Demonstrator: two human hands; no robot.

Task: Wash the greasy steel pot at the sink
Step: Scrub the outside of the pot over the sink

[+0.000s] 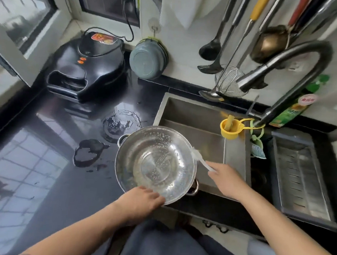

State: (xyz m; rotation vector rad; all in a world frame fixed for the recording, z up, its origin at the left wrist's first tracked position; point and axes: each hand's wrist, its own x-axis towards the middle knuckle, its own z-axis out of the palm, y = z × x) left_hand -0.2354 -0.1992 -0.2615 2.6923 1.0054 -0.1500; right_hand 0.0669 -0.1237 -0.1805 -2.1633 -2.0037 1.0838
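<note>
Polished steel pot (pixel 155 163), mirror-bright inside, flecked with suds and droplets. Pale translucent plastic brush (pixel 201 160) at its 3 o'clock rim. Brushed, dull steel sink (pixel 193 117) at 1 o'clock from the pot. Glossy black stone counter (pixel 44 169) at 9 o'clock, wet with puddles, mirroring the window. Shiny black plastic griddle (pixel 87 66) at 11 o'clock. Dark matt metal tap (pixel 296 62); bright yellow plastic cup (pixel 229 128) beneath.

The left hand (pixel 140 199) grips the near rim of the steel pot (pixel 155 163), tilted over the sink's (pixel 186 112) left edge, its inside speckled with suds. The right hand (pixel 226 181) holds a white brush (pixel 200 158) against the pot's right rim. Puddles (pixel 88 152) lie on the black counter (pixel 49 179).
</note>
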